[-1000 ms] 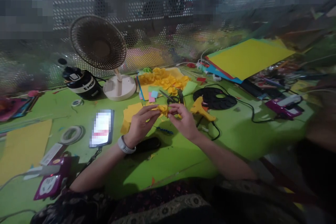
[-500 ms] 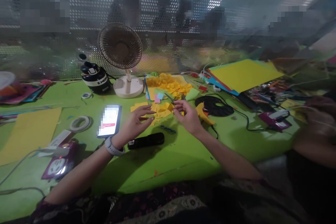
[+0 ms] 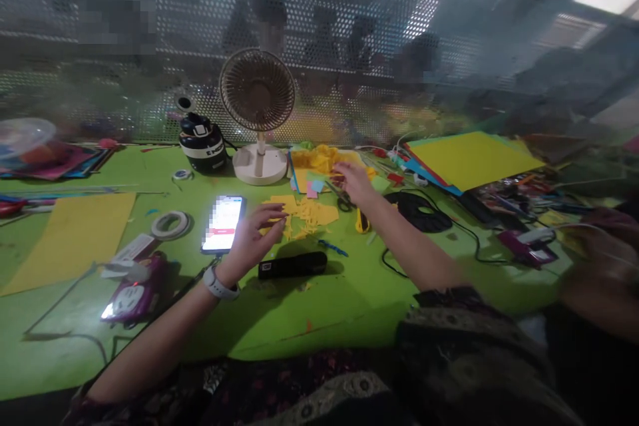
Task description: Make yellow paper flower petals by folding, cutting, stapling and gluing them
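Note:
My left hand [image 3: 252,239] hovers with fingers spread over loose yellow paper pieces [image 3: 304,212] on the green table [image 3: 319,306], just right of a lit phone [image 3: 223,223]. It holds nothing. My right hand [image 3: 352,181] is stretched far forward, its fingers extended at the edge of a heap of crumpled yellow paper [image 3: 322,158]. Black-handled scissors [image 3: 342,200] lie just under that hand. The hand is slightly blurred and nothing shows in it. A yellow glue gun [image 3: 362,219] lies beside my right forearm.
A small fan [image 3: 257,113] and a black jar [image 3: 202,143] stand at the back. A black oblong object [image 3: 292,265], a tape roll [image 3: 170,223], a yellow sheet [image 3: 70,236] and a purple device [image 3: 132,293] lie left; stacked coloured paper [image 3: 469,160] right. Another person's hand [image 3: 599,266] shows far right.
Both hands held a folded yellow paper piece together, then parted. My right hand has reached forward to the yellow heap; my left hand stays open over the loose pieces. The view swung left.

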### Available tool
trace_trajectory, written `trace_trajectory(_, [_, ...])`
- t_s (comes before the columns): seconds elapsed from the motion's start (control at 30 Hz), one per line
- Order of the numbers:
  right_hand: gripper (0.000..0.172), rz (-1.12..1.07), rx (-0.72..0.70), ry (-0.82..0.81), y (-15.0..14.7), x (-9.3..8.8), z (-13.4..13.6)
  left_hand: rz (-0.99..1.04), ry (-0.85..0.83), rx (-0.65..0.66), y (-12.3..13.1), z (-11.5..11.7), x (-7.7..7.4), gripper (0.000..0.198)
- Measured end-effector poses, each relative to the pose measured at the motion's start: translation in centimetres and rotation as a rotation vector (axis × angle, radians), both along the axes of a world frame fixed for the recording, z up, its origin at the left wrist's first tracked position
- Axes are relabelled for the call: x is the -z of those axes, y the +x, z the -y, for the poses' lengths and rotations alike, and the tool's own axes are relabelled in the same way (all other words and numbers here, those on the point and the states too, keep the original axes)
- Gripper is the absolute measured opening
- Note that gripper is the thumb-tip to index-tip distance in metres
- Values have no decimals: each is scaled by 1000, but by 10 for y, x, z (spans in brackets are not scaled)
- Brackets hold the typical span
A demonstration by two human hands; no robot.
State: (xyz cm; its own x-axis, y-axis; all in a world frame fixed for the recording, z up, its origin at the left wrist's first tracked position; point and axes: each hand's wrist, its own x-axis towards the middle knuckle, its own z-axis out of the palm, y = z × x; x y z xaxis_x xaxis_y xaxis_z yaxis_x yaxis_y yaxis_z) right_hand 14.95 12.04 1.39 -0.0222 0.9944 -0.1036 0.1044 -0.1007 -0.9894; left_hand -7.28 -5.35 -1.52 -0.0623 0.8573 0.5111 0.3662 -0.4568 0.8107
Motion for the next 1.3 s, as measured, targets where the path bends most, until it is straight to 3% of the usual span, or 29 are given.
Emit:
trace_trajectory(0.13, [10, -35, 16, -59, -8, 2, 0, 7, -12, -44, -5, -4, 1, 19])
trace_trajectory(0.37, [6, 10, -108, -131, -6, 33, 43, 14, -33, -124, -11, -10, 4, 17])
trace_trajectory(0.57, [7, 101, -251, -95, -12, 49, 52, 47, -99, -146, -16, -15, 11, 18])
trace_trajectory(0.7, [8, 441, -377, 147, -20, 55, 48, 71, -91, -156, -21, -18, 15, 19])
trace_trajectory(0.83, [39, 868, -624, 551, -35, 56, 37, 81, -77, -184, -24, -18, 14, 19])
trace_trajectory(0.93, [59, 1089, -817, 695, -48, 55, 28, 86, -84, -193, -25, -19, 14, 20])
trace_trajectory(1.13, [25, 1273, -889, 703, -60, 52, 16, 127, -87, -179, -28, -21, 16, 20])
trace_trajectory(1.3, [20, 1261, -883, 665, -58, 51, 10, 164, -93, -185, -30, -23, 16, 20])
